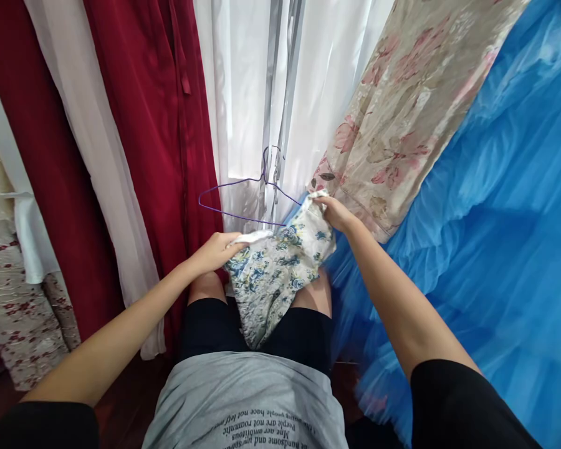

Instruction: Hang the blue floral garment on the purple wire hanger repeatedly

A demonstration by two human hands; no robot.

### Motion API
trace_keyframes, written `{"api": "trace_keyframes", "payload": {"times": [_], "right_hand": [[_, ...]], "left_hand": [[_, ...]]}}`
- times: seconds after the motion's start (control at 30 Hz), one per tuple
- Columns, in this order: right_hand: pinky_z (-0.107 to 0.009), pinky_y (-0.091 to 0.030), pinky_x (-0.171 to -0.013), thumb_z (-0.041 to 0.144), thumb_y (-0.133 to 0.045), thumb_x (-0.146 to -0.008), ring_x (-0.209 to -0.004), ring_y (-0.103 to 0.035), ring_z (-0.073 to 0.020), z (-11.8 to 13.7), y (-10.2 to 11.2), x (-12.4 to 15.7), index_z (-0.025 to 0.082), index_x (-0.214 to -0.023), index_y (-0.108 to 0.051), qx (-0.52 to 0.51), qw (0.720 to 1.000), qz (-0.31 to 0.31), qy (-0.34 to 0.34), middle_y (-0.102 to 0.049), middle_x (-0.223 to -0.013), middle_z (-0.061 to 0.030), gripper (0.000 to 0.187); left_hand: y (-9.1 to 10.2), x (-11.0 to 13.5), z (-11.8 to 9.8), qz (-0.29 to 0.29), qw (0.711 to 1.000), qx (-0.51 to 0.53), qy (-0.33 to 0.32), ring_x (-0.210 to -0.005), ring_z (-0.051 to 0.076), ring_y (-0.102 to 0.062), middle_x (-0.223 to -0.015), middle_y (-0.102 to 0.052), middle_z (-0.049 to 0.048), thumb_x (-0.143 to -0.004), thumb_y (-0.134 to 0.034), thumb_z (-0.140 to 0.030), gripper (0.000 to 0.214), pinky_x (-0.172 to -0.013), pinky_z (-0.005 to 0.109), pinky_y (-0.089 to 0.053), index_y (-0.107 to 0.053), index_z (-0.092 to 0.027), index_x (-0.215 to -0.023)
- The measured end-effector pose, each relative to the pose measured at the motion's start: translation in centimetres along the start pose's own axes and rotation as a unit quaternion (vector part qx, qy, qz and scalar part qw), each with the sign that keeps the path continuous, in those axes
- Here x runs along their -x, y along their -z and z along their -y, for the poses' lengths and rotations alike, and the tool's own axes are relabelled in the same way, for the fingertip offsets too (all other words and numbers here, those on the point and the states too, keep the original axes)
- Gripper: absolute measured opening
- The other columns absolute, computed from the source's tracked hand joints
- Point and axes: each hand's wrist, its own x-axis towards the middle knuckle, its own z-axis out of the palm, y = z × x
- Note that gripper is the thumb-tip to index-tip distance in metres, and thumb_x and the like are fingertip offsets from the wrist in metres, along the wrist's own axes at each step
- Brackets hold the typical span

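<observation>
A white garment with a blue and yellow flower print (280, 268) hangs across my lap, held up between both hands. My left hand (219, 251) is closed on its left upper edge, where a plain white strip shows. My right hand (335, 212) pinches the upper right corner. Just beyond the garment is a thin purple clothes hanger (231, 183), its hook upward; the right end goes out of sight behind the cloth. Whether the garment is on the hanger I cannot tell.
Long dark red fabric (144, 125) and pale sheer cloth (86, 118) hang at the left. White curtain-like fabric (240, 81) is ahead. On the right are a beige floral cloth (402, 118) and a wide blue tulle dress (505, 249).
</observation>
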Motion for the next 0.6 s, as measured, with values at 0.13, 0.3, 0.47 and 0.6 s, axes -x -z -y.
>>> {"api": "trace_keyframes", "payload": {"times": [0.13, 0.3, 0.47, 0.6], "right_hand": [[-0.024, -0.047, -0.064, 0.027, -0.073, -0.079, -0.06, -0.057, -0.0126, 0.5, -3.2, -2.0, 0.017, -0.079, -0.061, 0.025, 0.995, 0.092, -0.022, -0.067, -0.066, 0.0008, 0.016], [-0.026, -0.046, -0.057, 0.034, -0.085, -0.069, -0.055, -0.054, -0.0137, 1.4, -3.2, -2.2, 0.018, -0.072, -0.064, 0.083, 0.991, 0.109, -0.008, -0.066, -0.061, 0.0007, 0.027], [-0.029, -0.052, -0.068, 0.034, -0.089, -0.064, -0.071, -0.065, -0.0193, 2.6, -2.5, -2.0, 0.018, -0.077, -0.072, 0.117, 0.985, 0.13, 0.002, -0.074, -0.074, -0.0036, 0.027], [-0.03, -0.054, -0.07, 0.037, -0.089, -0.064, -0.071, -0.067, -0.0208, 2.8, -2.7, -2.0, 0.018, -0.078, -0.072, 0.135, 0.984, 0.114, -0.01, -0.076, -0.075, -0.0047, 0.029]], "left_hand": [[3.0, -0.3, 0.6, -0.12, 0.992, -0.032, 0.011, -0.066, 0.014, -0.046, -0.069, -0.05, -0.0027, -0.096, -0.047, -0.046, 0.035, -0.061, 0.023, -0.035, -0.057, -0.016, -0.081], [6.7, 0.0, 5.8, -0.012, 0.989, -0.146, 0.022, -0.077, 0.019, -0.058, -0.076, -0.063, -0.0009, -0.089, -0.046, -0.031, 0.02, -0.077, 0.027, -0.041, -0.062, -0.02, -0.085], [9.7, -1.5, 10.3, -0.007, 0.976, -0.182, 0.117, -0.082, 0.023, -0.062, -0.073, -0.068, 0.0005, -0.074, -0.052, -0.024, 0.011, -0.089, 0.034, -0.042, -0.062, -0.022, -0.071], [10.8, -6.0, 10.7, -0.102, 0.971, -0.157, 0.149, -0.086, 0.024, -0.062, -0.086, -0.071, 0.0065, -0.075, -0.05, -0.022, 0.016, -0.083, 0.032, -0.046, -0.064, -0.02, -0.082]]}}
